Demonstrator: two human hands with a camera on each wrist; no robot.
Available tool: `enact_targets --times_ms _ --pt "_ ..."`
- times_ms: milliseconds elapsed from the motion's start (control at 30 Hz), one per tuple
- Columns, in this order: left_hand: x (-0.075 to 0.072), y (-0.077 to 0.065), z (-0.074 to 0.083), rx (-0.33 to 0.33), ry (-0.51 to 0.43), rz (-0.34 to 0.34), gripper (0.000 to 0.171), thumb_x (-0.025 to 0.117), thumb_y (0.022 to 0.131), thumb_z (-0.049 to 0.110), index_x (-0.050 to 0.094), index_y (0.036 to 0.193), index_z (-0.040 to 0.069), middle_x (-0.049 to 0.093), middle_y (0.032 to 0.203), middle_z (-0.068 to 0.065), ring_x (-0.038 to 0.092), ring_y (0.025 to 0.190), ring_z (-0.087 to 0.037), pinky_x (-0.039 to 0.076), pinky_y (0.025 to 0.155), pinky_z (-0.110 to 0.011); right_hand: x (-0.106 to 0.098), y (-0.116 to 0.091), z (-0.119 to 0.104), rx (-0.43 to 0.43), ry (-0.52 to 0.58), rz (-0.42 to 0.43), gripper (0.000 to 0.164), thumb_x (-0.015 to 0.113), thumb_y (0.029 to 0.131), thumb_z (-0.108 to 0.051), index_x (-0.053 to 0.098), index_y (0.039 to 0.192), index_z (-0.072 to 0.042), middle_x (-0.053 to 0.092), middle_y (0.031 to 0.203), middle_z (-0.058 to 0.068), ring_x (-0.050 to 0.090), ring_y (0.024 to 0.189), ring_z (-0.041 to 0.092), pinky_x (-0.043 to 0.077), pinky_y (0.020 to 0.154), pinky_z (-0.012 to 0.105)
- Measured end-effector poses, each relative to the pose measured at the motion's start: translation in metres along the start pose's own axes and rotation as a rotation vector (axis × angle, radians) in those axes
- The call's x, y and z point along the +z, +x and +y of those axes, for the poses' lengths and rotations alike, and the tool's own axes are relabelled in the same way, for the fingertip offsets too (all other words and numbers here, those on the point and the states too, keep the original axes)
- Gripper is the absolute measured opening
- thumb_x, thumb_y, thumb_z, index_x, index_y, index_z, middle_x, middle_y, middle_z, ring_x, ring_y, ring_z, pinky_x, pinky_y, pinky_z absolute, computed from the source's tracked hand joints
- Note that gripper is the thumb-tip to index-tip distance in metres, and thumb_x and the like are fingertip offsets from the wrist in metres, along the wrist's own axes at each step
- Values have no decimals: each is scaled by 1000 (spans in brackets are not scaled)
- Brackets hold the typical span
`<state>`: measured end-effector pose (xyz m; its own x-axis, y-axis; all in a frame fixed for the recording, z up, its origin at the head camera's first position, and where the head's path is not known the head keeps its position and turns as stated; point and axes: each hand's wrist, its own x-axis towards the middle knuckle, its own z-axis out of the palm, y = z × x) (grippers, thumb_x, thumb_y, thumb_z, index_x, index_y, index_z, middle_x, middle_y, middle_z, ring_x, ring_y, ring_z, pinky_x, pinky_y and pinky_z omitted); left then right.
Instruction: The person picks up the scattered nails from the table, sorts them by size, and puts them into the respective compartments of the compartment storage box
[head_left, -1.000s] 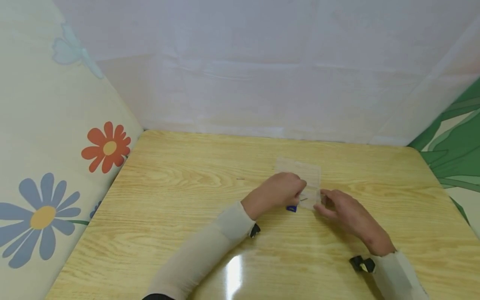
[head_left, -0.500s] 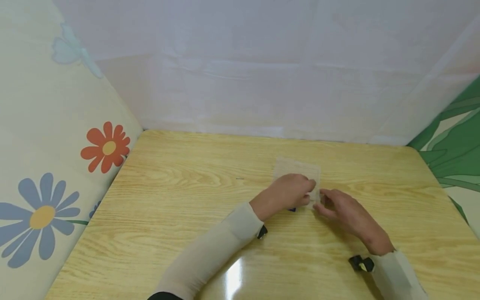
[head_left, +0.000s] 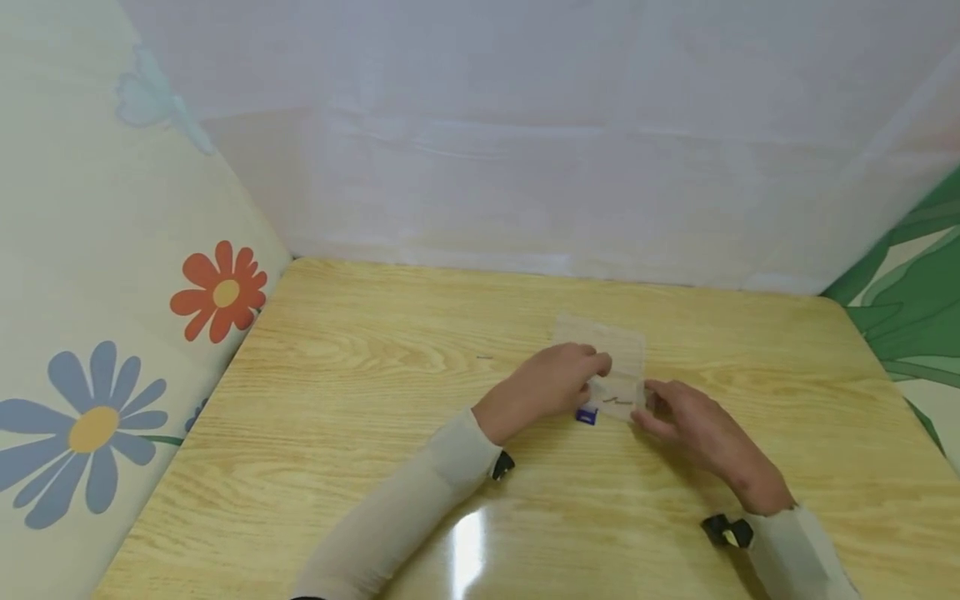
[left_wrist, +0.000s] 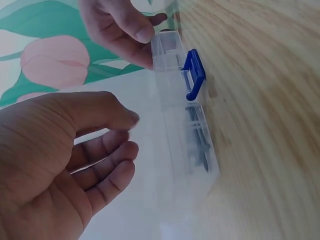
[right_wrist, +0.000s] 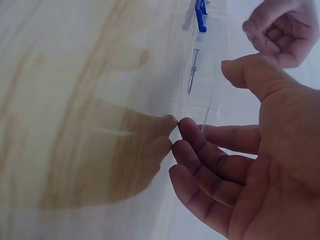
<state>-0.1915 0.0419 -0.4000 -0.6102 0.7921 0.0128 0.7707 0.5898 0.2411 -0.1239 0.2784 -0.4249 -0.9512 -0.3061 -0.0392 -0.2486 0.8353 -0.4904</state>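
A clear plastic box (head_left: 630, 354) with a blue latch (head_left: 587, 416) lies on the table. Thin metal nails or screws (left_wrist: 198, 140) show inside its latch-side compartment; one metal pin (right_wrist: 193, 75) appears in the right wrist view. My left hand (head_left: 551, 379) hovers over the box's left part. In the left wrist view that left hand (left_wrist: 75, 155) has loosely bent fingers with nothing between them. My right hand (head_left: 693, 425) is at the box's right end, index finger by the corner. The right wrist view shows the right hand's (right_wrist: 270, 130) thumb apart from its bent fingers.
A single thin dark pin (head_left: 484, 357) lies on the wooden table (head_left: 360, 392), left of the box. A white sheet (head_left: 465, 150) hangs behind the table. A flower-printed panel (head_left: 67, 250) stands on the left and a green leaf print (head_left: 915, 292) on the right.
My left hand went right over the box's front compartment, then drew back left. Two dark pins now show there, where one showed a second ago. The right hand has stayed in place.
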Motion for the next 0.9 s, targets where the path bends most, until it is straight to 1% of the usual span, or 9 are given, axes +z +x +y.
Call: enact_targets --times_ms 67,133,300,533,600,700,767,900 --pt "-1 -4 -2 -1 1 0 29 66 97 7 67 125 14 64 113 -2 62 98 -14 50 83 -23 0 0 0 10 1 -5 54 69 100 -26 57 135 12 65 122 26 62 112 42 48 94 60" --pt "-2 -8 -5 -1 2 2 29 64 99 5 67 126 15 62 114 -1 61 100 -15 50 85 -23 1 0 0 12 3 -8 53 69 100 -28 58 135 12 66 122 25 63 112 41 49 94 59" --pt "-2 -18 -12 -7 -5 14 31 61 99 3 68 127 15 61 114 -1 61 101 -16 50 87 -24 1 0 1 9 10 -3 50 70 100 -27 60 133 9 67 120 22 64 110 39 49 93 58" --pt "-2 -29 -22 -21 7 -14 28 59 97 -1 71 117 13 62 108 -1 62 95 -15 51 82 -24 1 -1 0 17 15 -5 56 70 100 -30 58 135 11 65 124 27 61 115 44 47 96 61" --pt "-3 -34 -25 -31 0 -12 28 58 97 -2 72 116 13 63 107 -1 62 94 -16 51 80 -25 1 -1 0 14 13 -3 56 70 100 -30 58 135 12 65 124 27 61 115 44 46 96 61" --pt "-3 -41 -32 -51 -12 13 30 56 96 -3 73 115 12 65 106 -1 64 94 -16 52 79 -26 1 -2 0 5 6 3 55 70 100 -29 57 134 12 65 123 27 62 114 44 47 96 61" --pt "-4 -46 -37 -65 -8 38 29 56 96 -3 73 114 12 66 105 -1 64 91 -16 53 76 -26 1 -2 0 1 1 6 55 70 100 -28 57 135 12 65 123 28 62 114 44 47 97 61" --pt "-3 -56 -48 -98 29 66 24 58 96 2 74 111 14 66 102 0 62 83 -14 52 68 -27 0 -2 0 5 -5 1 56 70 100 -28 56 135 13 65 123 28 62 114 44 47 96 61"
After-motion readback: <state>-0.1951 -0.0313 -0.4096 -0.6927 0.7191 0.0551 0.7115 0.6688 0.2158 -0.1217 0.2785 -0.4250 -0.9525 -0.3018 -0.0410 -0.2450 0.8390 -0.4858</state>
